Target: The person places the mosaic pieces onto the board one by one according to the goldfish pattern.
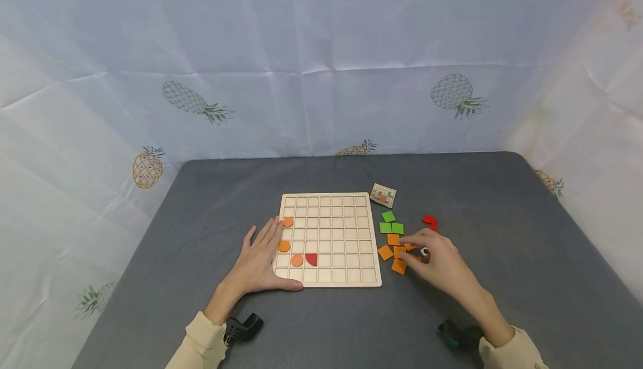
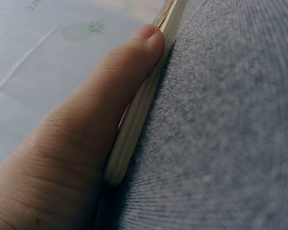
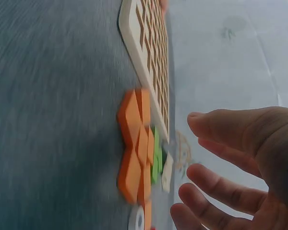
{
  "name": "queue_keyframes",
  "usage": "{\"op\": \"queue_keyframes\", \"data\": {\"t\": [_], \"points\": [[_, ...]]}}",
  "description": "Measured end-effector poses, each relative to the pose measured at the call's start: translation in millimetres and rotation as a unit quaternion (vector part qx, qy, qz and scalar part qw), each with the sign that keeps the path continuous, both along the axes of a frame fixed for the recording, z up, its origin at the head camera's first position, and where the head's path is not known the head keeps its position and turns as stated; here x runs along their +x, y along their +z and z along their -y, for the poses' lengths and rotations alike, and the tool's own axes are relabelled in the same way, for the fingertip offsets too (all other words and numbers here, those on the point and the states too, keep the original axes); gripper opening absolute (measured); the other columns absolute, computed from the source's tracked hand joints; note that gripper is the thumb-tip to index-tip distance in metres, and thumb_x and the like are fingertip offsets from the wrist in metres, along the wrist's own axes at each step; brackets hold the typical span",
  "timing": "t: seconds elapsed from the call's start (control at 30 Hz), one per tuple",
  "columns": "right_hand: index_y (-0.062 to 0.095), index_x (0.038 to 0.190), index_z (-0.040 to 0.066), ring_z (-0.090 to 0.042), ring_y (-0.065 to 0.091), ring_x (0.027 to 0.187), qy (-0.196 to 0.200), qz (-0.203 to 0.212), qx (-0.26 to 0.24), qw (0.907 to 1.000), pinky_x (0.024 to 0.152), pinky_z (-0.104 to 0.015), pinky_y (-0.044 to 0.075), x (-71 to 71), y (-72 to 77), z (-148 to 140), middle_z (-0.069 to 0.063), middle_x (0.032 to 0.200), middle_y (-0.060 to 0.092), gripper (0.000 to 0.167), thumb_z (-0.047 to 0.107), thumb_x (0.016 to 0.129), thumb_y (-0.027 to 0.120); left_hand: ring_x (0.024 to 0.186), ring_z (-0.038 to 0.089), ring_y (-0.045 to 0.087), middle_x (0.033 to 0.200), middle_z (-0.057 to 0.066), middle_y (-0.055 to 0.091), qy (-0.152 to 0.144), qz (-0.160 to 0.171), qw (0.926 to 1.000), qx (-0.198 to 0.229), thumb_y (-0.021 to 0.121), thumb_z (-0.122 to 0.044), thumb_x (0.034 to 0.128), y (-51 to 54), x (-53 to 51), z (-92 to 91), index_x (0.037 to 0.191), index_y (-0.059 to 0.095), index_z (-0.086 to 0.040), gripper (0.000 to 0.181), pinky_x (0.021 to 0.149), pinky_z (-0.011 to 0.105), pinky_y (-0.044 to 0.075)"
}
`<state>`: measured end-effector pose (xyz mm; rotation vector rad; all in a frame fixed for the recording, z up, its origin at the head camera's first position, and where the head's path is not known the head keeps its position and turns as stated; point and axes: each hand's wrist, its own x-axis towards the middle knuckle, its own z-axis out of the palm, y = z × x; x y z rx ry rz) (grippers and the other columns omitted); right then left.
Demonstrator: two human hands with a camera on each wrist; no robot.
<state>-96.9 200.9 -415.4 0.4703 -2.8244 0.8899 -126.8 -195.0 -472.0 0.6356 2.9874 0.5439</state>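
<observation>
A wooden grid board (image 1: 346, 240) lies on the grey table. Along its left side rests my left hand (image 1: 261, 260), fingers spread and straight, with the thumb (image 2: 146, 40) against the front edge. Three orange discs (image 1: 297, 259) and a red quarter-circle piece (image 1: 311, 259) sit in cells at the board's left. My right hand (image 1: 437, 257) hovers over several orange square tiles (image 1: 385, 252) right of the board. In the right wrist view, its thumb (image 3: 216, 125) and fingers stand apart, holding nothing, above the orange tiles (image 3: 129, 175).
Three green square tiles (image 1: 385, 228) lie behind the orange ones. Red tiles (image 1: 430, 219) are farther right, partly behind the right hand. A small patterned card (image 1: 383, 195) lies by the board's far right corner. A white ring-like piece (image 3: 136, 218) is beside the orange tiles.
</observation>
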Motion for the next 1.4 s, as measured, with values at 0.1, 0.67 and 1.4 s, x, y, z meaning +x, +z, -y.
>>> {"op": "queue_keyframes", "data": {"t": [0.1, 0.67, 1.4], "points": [[0.079, 0.110, 0.008, -0.016, 0.060, 0.077, -0.019, 0.000, 0.019, 0.9996, 0.060, -0.023, 0.046, 1.3, 1.2, -10.6, -0.006, 0.097, 0.070, 0.027, 0.013, 0.083, 0.084, 0.161, 0.032, 0.016, 0.173, 0.013, 0.011, 0.000, -0.001, 1.0000, -0.001, 0.070, -0.087, 0.0617, 0.4, 0.0, 0.2, 0.164, 0.013, -0.004, 0.144, 0.123, 0.066, 0.009], [0.077, 0.112, 0.001, -0.027, 0.066, 0.087, -0.050, 0.045, 0.060, 0.9959, 0.070, -0.046, 0.056, 0.6, -12.1, -40.3, -0.011, 0.096, 0.070, 0.035, 0.017, 0.082, 0.085, 0.161, 0.032, 0.016, 0.174, 0.013, 0.010, 0.001, 0.003, 1.0000, -0.003, 0.071, -0.086, 0.0624, 0.3, -0.8, 0.2, 0.164, 0.013, -0.004, 0.143, 0.123, 0.066, 0.009], [0.078, 0.108, -0.002, -0.026, 0.067, 0.085, -0.034, 0.062, 0.063, 0.9955, 0.075, -0.047, 0.058, -6.9, -21.6, -43.2, -0.012, 0.097, 0.068, 0.029, 0.014, 0.083, 0.084, 0.161, 0.032, 0.016, 0.174, 0.013, 0.010, 0.003, 0.005, 1.0000, -0.003, 0.071, -0.085, 0.0626, 0.3, 0.3, 0.3, 0.164, 0.013, -0.004, 0.143, 0.124, 0.065, 0.008]]}}
